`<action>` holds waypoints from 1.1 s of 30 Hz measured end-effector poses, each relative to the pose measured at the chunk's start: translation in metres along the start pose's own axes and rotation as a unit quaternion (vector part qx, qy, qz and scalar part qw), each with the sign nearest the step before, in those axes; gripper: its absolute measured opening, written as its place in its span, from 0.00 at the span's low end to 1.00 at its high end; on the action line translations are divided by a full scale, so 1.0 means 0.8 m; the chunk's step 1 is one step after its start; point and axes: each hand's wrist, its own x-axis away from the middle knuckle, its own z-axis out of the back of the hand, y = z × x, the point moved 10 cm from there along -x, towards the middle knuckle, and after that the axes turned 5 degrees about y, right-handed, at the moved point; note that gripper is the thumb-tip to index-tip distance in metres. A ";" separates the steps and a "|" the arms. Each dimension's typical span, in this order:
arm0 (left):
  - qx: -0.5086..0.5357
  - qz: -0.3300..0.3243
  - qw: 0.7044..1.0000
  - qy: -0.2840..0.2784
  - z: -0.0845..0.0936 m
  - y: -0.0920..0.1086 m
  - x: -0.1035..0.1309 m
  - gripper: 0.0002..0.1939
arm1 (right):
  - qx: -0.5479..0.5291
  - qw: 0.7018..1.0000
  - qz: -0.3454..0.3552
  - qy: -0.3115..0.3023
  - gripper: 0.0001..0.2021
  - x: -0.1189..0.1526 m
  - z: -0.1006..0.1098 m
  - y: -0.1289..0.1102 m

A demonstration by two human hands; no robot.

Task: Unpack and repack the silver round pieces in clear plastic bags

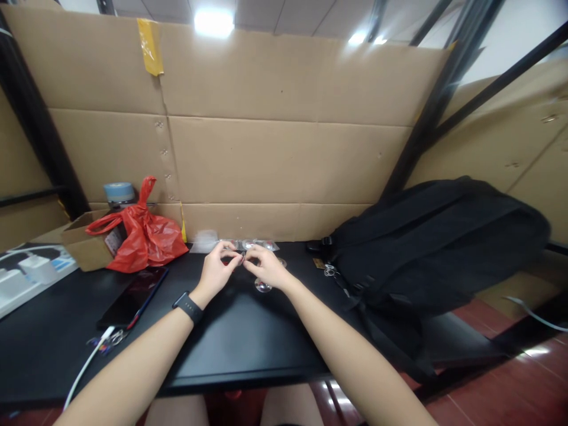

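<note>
Both hands meet above the back of the black table (248, 337). My left hand (217, 269), with a dark watch (189, 306) on its wrist, pinches a tiny dark object (242, 258) between thumb and forefinger. My right hand (265, 265) closes its fingertips on the other side of that same small piece, which is too small to name. Under my right hand lies a round shiny metal piece (263, 286), partly covered by the fingers. Behind the hands, small clear plastic packets (248, 244) lie along the cardboard, their contents blurred.
At left are a red plastic bag (148, 236), a small cardboard box (86, 239), a phone (133, 297) on a white cable (84, 367), and a white power strip (35, 278). A large black backpack (435, 242) fills the right side. A cardboard wall (275, 160) closes the back.
</note>
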 end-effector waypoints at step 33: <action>-0.256 -0.067 0.951 -0.161 -0.033 0.000 0.013 0.09 | 0.072 0.945 -0.134 -0.288 0.04 0.039 -0.006 0.052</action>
